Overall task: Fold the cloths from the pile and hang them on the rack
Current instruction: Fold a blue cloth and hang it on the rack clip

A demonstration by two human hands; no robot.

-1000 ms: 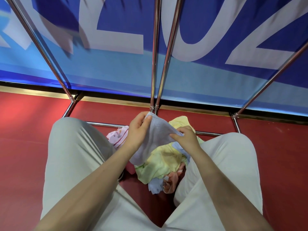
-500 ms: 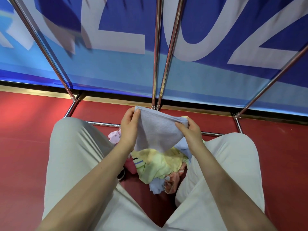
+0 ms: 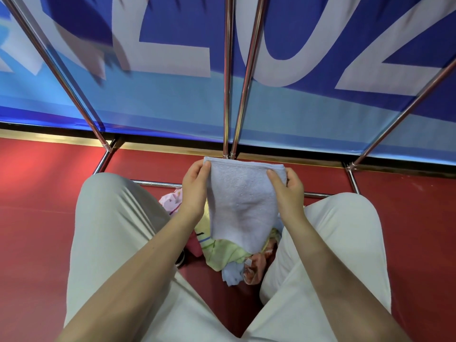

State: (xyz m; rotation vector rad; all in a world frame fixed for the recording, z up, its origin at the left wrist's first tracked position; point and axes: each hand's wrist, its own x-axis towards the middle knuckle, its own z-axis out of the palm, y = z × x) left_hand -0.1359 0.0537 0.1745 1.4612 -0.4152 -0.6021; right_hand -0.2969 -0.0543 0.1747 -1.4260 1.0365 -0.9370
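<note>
A pale lavender-blue cloth (image 3: 243, 203) hangs folded between my hands, its folded edge on top and level. My left hand (image 3: 195, 190) pinches the top left corner. My right hand (image 3: 287, 191) pinches the top right corner. Under the cloth, on the red floor between my knees, lies the pile of cloths (image 3: 227, 253): yellow-green, pink, light blue and orange-patterned pieces, partly hidden by the held cloth. The metal rack (image 3: 228, 77) rises just beyond, its shiny tubes going up and out, with a low crossbar (image 3: 158, 184) behind my hands.
A large blue banner with white letters (image 3: 172, 58) stands right behind the rack. My knees in light trousers (image 3: 111, 218) flank the pile on both sides. The floor (image 3: 37, 193) is red. A dark shoe edge (image 3: 181, 259) shows by the pile.
Both hands have lifted the cloth off the pile and drawn apart, stretching its top edge straight and level. The cloth now hangs flat in front of the pile.
</note>
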